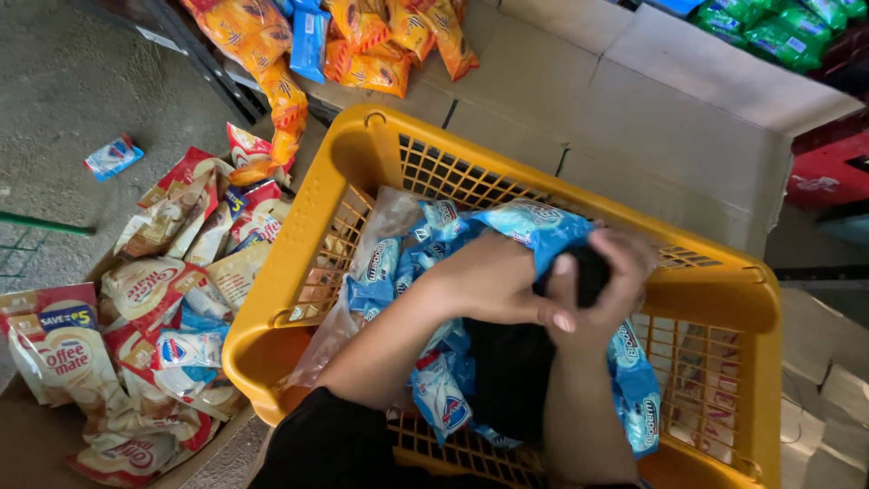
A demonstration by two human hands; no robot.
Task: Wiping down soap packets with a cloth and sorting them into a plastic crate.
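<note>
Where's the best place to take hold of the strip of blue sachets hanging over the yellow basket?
Probably at the top bend of the strip of blue sachets, from above, where both hands, left hand and right hand, bunch it. It drapes limp into the yellow basket, so the bunched top gives the firmest grip.

Both hands inside yellow plastic basket (pixel 312 217). Left hand (pixel 493 276) and right hand (pixel 602 281) meet over a strip of blue sachets (pixel 534 226), fingers closed around it; a black item (pixel 593 272) sits between the hands, can't tell what it is. More blue sachets in a clear bag (pixel 385 226) under the arms. Left of basket: open box of red-and-cream pouches (pixel 149 290). Above: orange snack packs (pixel 362 45) on cardboard boxes (pixel 670 118). One loose sachet (pixel 113 156) on the floor.
</note>
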